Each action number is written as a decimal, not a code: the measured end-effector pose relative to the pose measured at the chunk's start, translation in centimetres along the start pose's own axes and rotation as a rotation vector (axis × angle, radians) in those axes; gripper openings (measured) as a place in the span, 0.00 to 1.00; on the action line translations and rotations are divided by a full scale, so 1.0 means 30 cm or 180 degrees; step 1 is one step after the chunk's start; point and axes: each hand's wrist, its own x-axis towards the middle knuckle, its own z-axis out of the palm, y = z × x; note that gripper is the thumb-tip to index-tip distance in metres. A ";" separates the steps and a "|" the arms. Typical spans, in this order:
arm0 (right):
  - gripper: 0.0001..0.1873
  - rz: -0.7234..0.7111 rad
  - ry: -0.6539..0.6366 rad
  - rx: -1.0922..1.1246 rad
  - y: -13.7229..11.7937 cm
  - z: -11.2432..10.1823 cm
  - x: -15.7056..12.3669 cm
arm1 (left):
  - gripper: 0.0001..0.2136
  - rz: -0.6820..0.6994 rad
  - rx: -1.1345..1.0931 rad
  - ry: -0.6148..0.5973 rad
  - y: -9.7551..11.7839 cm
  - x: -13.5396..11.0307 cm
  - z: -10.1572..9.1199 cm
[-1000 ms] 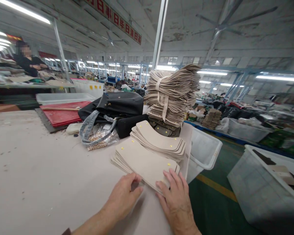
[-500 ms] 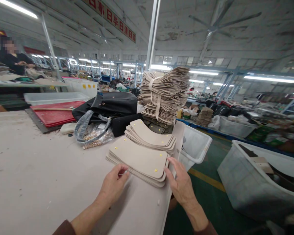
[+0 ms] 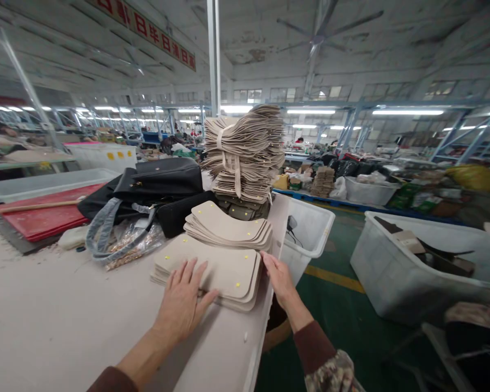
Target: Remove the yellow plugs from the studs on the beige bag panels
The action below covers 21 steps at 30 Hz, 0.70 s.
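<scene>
My left hand [image 3: 183, 302] lies flat with fingers spread on top of the near stack of beige cut panels [image 3: 224, 269], which carry small yellow dots. My right hand [image 3: 278, 275] presses open against that stack's right edge, at the table's side. Behind it sits a second, fanned stack of the same panels [image 3: 228, 226]. Further back a tall tied bundle of beige pieces [image 3: 245, 152] stands on some olive pieces.
A black bag [image 3: 159, 182], a clear bag with a grey strap [image 3: 118, 239] and a red tray [image 3: 41, 218] lie on the white table [image 3: 44, 321]. White plastic bins [image 3: 310, 231] [image 3: 408, 272] stand on the green floor to the right.
My left hand has moved from the stack's near edge onto its top and spread flat. My right hand has slid to the stack's right side. The view has swung to the right.
</scene>
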 end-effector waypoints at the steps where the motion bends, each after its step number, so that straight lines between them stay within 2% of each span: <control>1: 0.28 -0.0014 0.0004 0.0013 0.005 -0.001 -0.006 | 0.31 -0.0023 0.0112 -0.0172 -0.004 0.021 0.011; 4: 0.24 -0.0070 -0.0071 0.0028 0.024 -0.010 -0.029 | 0.28 -0.0084 0.0283 -0.0648 -0.008 0.060 0.037; 6: 0.20 -0.0118 -0.0096 -0.0048 0.037 -0.016 -0.040 | 0.28 -0.0096 0.0338 -0.0793 -0.009 0.067 0.046; 13: 0.15 -0.0580 -0.0089 -0.0600 0.052 -0.013 -0.054 | 0.44 0.0426 0.0187 -0.1241 -0.076 0.072 0.029; 16: 0.15 -0.0711 -0.0187 -0.0766 0.043 -0.016 -0.066 | 0.48 0.0724 0.0113 -0.1294 -0.114 0.070 0.016; 21: 0.15 -0.0505 -0.0281 -0.0969 0.041 -0.038 -0.067 | 0.47 0.0952 0.0130 -0.1184 -0.155 0.057 0.025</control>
